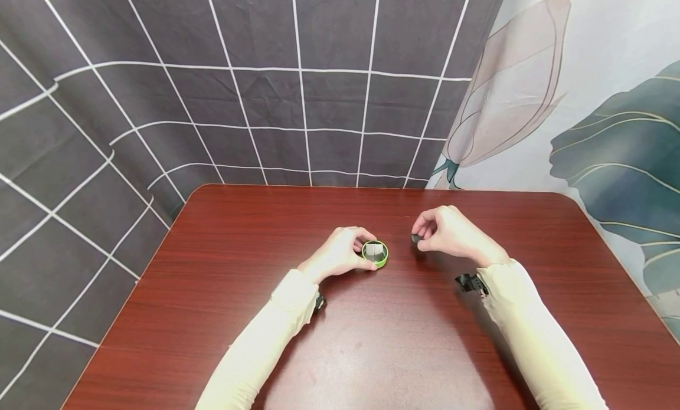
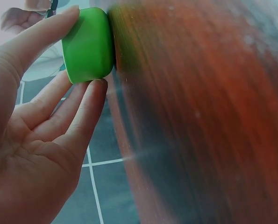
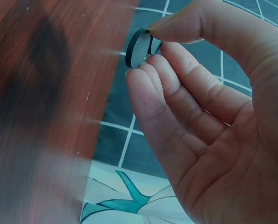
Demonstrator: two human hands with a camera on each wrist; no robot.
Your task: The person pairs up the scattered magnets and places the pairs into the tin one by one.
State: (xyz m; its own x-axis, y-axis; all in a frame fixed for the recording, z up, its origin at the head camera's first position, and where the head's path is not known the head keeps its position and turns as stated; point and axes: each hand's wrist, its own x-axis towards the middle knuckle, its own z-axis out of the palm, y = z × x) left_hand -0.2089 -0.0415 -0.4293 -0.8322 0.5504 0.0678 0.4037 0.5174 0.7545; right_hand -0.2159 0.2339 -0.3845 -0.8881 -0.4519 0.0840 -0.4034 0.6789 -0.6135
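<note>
Near the middle of the table, my left hand [image 1: 340, 252] grips a small round bright-green container [image 1: 381, 264] between thumb and fingers. Its top faces up, and pale grey surfaces show inside the rim. In the left wrist view the container's smooth green side [image 2: 89, 46] stands on the tabletop. To the right of it, my right hand [image 1: 451, 232] pinches a small dark round disc [image 1: 416, 239] a little above the table. The right wrist view shows the disc [image 3: 139, 49] edge-on, with a dark rim and a greyish face; another dark bit shows behind it, partly hidden by the thumb.
The reddish-brown wooden table [image 1: 239, 233] has rounded far corners. A dark grey curtain with white grid lines [image 1: 265, 97] hangs behind and to the left. A pale curtain with large leaf prints [image 1: 531, 133] hangs at the right.
</note>
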